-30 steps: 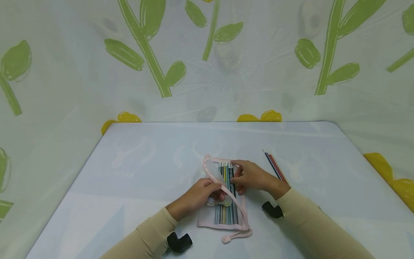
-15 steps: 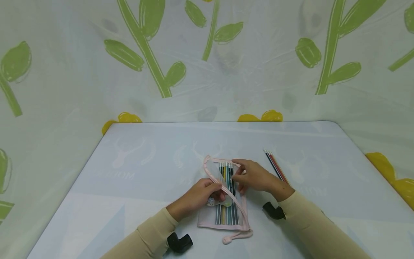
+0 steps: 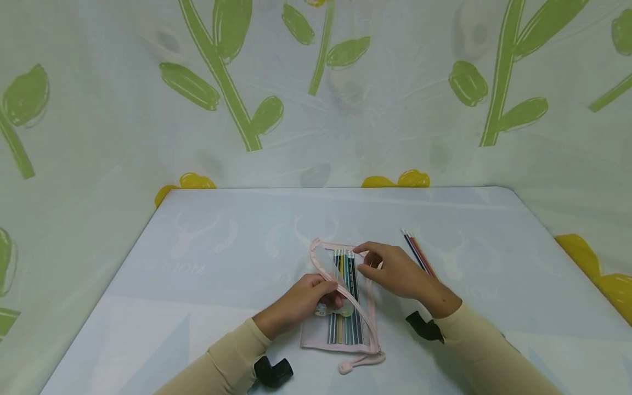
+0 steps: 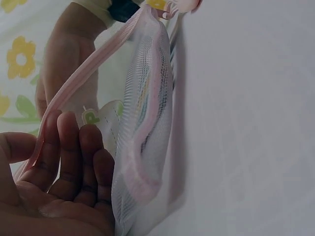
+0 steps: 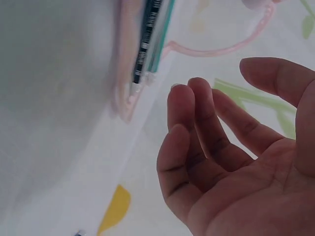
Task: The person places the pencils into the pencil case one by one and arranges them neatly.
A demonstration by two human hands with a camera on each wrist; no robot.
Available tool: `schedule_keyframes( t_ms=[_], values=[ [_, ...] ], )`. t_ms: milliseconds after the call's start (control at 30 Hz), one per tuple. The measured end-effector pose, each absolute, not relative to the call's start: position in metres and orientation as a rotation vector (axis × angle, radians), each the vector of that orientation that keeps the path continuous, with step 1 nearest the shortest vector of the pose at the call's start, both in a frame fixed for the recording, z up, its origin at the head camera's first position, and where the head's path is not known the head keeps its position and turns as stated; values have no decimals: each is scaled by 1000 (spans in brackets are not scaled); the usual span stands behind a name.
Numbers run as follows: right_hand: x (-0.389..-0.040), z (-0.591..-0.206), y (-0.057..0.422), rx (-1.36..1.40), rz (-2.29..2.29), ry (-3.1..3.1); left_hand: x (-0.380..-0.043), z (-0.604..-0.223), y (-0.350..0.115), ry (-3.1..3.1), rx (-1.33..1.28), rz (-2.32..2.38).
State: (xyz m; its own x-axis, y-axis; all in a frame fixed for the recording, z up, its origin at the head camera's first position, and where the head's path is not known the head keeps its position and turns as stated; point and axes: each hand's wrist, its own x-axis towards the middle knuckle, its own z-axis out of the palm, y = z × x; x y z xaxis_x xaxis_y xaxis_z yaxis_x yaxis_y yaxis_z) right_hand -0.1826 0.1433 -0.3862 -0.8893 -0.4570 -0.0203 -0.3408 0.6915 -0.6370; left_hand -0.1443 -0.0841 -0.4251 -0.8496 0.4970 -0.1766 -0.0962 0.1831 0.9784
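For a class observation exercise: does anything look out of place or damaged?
A few slim dark and red pencils lie loose on the pale blue table, right of the pink-trimmed mesh pouch; odd, since the teal, yellow and black pencils sit together inside it. I see no damage.

On the table (image 3: pixel 237 236) lies a mesh pouch (image 3: pixel 314 332), with pencils (image 3: pixel 353 277) inside it; to its right there lie some loose pencils (image 3: pixel 418 252).
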Motion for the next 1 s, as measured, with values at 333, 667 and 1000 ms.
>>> schedule_keyframes(
  t_ms=[333,667,1000],
  values=[
    [-179,-383,145,-619,-810,2939,-144,-427,-85,1994,390,1720],
    [-186,-386,157,-617,-648,3064,-145,-428,-83,1999,382,1727],
    [-195,-386,168,-584,-677,3044,-144,-428,-85,1989,406,1736]
  ],
)
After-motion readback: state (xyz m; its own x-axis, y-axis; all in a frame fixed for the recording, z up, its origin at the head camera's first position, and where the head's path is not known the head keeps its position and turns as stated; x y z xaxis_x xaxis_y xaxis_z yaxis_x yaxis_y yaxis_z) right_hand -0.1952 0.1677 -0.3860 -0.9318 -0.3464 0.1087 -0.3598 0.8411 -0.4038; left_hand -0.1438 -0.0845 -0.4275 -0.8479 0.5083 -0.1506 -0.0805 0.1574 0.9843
